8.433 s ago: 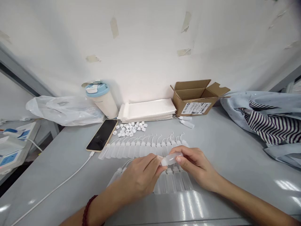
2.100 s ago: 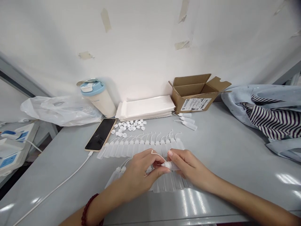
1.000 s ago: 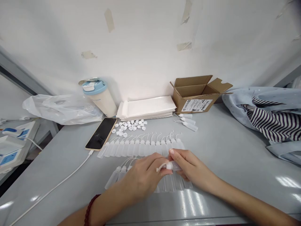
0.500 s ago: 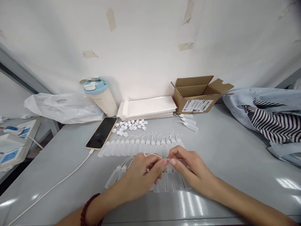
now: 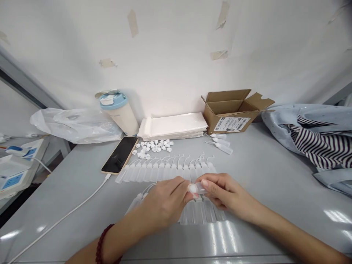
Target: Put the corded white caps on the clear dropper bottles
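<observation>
A small translucent plastic bottle (image 5: 201, 188) lies sideways between my hands, above a row of similar bottles (image 5: 195, 213). My right hand (image 5: 227, 192) pinches its body between thumb and fingers. At its other end, my left hand (image 5: 166, 201) is closed around the white cap (image 5: 193, 188), the fingertips partly hidden behind the knuckles. Beyond my hands runs another row of bottles (image 5: 155, 172), each with a thin bent tube at its top. My left forearm covers part of the nearer row.
Loose white caps (image 5: 154, 146) lie in front of a stack of white envelopes (image 5: 176, 124). A phone (image 5: 119, 156) on a charging cable, a tumbler (image 5: 121, 113) and a plastic bag (image 5: 74, 126) are at left. Right are several bottles (image 5: 223, 147), a carton (image 5: 233, 113) and cloth (image 5: 324, 139).
My left hand has rolled over so its back faces up, and its fingers are around the white cap. The held bottle has come into view, lying sideways; the tube near my left fingers no longer shows.
</observation>
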{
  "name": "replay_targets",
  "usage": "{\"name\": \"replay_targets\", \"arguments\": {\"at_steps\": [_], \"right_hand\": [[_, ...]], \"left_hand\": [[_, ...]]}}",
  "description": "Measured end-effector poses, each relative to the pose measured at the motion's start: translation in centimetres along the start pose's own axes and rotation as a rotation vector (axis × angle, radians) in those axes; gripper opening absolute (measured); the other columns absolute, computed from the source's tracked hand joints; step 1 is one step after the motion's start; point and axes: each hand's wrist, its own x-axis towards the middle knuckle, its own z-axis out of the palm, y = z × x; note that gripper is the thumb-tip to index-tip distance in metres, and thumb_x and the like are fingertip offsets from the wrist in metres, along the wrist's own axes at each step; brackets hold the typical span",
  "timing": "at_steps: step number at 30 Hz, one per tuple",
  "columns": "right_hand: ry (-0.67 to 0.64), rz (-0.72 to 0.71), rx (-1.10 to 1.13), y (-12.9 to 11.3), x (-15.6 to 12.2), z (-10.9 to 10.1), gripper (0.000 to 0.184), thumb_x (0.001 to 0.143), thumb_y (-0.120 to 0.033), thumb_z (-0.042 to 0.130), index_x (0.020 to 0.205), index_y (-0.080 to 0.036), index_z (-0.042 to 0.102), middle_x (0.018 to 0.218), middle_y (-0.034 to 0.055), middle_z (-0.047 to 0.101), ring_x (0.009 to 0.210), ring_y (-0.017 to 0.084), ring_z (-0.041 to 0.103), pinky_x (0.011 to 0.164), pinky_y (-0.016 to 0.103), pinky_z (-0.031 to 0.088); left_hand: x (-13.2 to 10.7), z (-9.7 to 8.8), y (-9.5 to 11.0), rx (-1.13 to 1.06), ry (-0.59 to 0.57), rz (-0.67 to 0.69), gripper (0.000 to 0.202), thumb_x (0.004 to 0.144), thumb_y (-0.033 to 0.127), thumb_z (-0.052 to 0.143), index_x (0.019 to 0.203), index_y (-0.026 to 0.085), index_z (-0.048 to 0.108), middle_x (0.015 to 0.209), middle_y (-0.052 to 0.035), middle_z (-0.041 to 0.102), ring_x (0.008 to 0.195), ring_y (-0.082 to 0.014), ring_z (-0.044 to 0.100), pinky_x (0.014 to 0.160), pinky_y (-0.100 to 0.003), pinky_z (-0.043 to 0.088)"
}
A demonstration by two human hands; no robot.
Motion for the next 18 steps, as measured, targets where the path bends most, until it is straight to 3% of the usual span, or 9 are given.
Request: {"name": "replay_targets", "arguments": {"at_steps": [3,7,12,15,18], "right_hand": [[0.034,-0.033,-0.055,-0.1,0.0,-0.1,0.037,0.095,-0.046,0.041,0.083,-0.016,0.059,0.051,-0.0083,0.03,0.044,0.007,0.024,0.04,0.021,0.022],[0.195,-0.36,-0.415,0.0,-0.2,0.0,0.018,0.095,-0.026,0.045,0.099,-0.017,0.061,0.071,-0.0001,0.056,0.06,0.011,0.049,0.054,0.023,0.039],[0.228,-0.665,-0.599,0.5,-0.1,-0.2,0.022,0.092,-0.014,0.046,0.112,-0.015,0.056,0.081,0.0056,0.062,0.068,0.015,0.055,0.059,0.026,0.044],[0.243,-0.728,-0.625,0.8,0.1,-0.2,0.023,0.092,-0.011,0.047,0.113,-0.014,0.056,0.082,0.0067,0.062,0.07,0.015,0.055,0.061,0.026,0.045],[0.213,-0.692,-0.638,0.9,-0.1,-0.2,0.021,0.094,-0.015,0.044,0.112,-0.013,0.056,0.076,0.0051,0.059,0.063,0.015,0.052,0.056,0.026,0.042]], "left_hand": [[0.0,-0.1,-0.1,-0.046,-0.03,-0.057,0.022,0.096,0.021,0.043,0.08,0.013,0.055,0.069,-0.0025,0.055,0.057,-0.0109,0.045,0.052,-0.022,0.035],[0.7,-0.8,0.3,-0.248,-0.132,-0.344,0.032,0.095,0.031,0.044,0.068,0.016,0.052,0.064,0.0018,0.051,0.056,-0.0097,0.046,0.054,-0.021,0.036],[1.1,-1.5,0.8,-0.603,-0.281,-0.642,0.041,0.097,0.043,0.037,0.072,0.016,0.056,0.064,0.0003,0.057,0.062,-0.0115,0.055,0.054,-0.021,0.039],[1.2,-1.7,0.8,-0.672,-0.301,-0.673,0.042,0.097,0.044,0.036,0.073,0.016,0.057,0.062,0.0015,0.057,0.059,-0.0101,0.055,0.054,-0.019,0.04],[1.2,-1.6,0.8,-0.576,-0.294,-0.607,0.042,0.097,0.039,0.036,0.069,0.016,0.056,0.057,0.0024,0.054,0.054,-0.0091,0.052,0.05,-0.018,0.037]]}}
